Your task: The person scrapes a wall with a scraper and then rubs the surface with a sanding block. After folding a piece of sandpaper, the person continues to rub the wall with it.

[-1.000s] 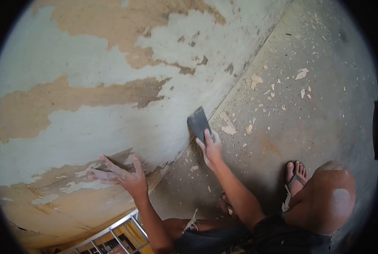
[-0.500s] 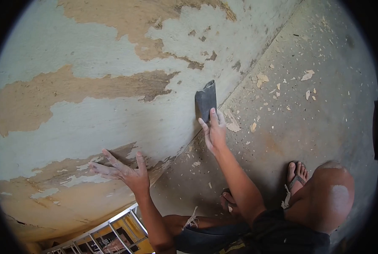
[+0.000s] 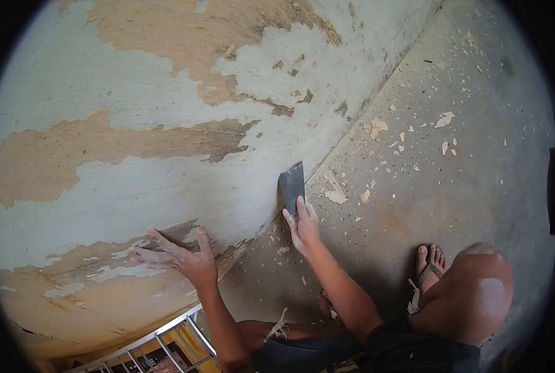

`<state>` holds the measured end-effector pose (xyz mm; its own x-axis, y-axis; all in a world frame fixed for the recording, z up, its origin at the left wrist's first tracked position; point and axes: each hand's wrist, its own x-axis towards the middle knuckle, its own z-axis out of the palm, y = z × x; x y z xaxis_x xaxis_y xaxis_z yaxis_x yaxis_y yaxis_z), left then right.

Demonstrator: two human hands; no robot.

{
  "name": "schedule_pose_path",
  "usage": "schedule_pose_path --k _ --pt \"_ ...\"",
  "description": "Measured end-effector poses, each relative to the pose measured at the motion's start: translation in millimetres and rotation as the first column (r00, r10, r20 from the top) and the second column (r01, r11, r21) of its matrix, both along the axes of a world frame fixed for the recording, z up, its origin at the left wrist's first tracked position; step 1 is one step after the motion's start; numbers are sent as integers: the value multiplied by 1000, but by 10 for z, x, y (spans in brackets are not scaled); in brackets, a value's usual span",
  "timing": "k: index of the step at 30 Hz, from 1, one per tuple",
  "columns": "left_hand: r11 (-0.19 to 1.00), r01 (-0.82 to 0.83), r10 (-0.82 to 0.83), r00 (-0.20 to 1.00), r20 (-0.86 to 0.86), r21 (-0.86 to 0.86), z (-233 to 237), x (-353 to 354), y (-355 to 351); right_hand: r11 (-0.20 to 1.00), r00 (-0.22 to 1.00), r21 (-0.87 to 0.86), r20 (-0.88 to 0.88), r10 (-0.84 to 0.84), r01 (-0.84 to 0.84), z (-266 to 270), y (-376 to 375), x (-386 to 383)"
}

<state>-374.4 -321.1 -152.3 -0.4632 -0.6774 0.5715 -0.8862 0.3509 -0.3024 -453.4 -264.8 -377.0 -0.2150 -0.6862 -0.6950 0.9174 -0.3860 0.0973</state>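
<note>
Patches of white paint have come off the wall, baring tan and brown areas. My right hand grips a folded piece of dark grey sandpaper by its lower end, thumb on top. The sandpaper lies against the wall's lower part, close to where wall meets floor. Farther left, my left hand is open, with dusty fingers spread over a bare brown strip of the wall.
Paint flakes are scattered over the concrete floor along the wall. An aluminium ladder is at the lower left. My bent knee and sandalled foot are at the lower right.
My right hand has drawn the sandpaper down the wall toward my body, slightly to the left. My left hand stays about where it was. The view has shifted slightly.
</note>
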Motion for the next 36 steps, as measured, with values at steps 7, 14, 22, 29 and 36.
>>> schedule_pose_path --k 7,14,22,29,36 --pt "1000 0 -1 1000 30 22 72 61 63 982 984 -109 -81 -162 153 -48 -148 -423" --pt "999 -9 10 1000 13 -30 -15 57 -12 996 996 2 -6 -88 88 -13 -3 -280" --pt "998 32 -31 999 21 -62 -39 12 -71 999 998 50 -61 11 -8 -101 96 -288" --pt "1000 -6 7 1000 27 -16 7 50 -2 985 977 -86 -140 -162 151 -19 -132 -797" --pt "1000 -12 11 1000 -15 -22 -11 -56 28 988 970 9 -190 -150 155 74 -62 -927"
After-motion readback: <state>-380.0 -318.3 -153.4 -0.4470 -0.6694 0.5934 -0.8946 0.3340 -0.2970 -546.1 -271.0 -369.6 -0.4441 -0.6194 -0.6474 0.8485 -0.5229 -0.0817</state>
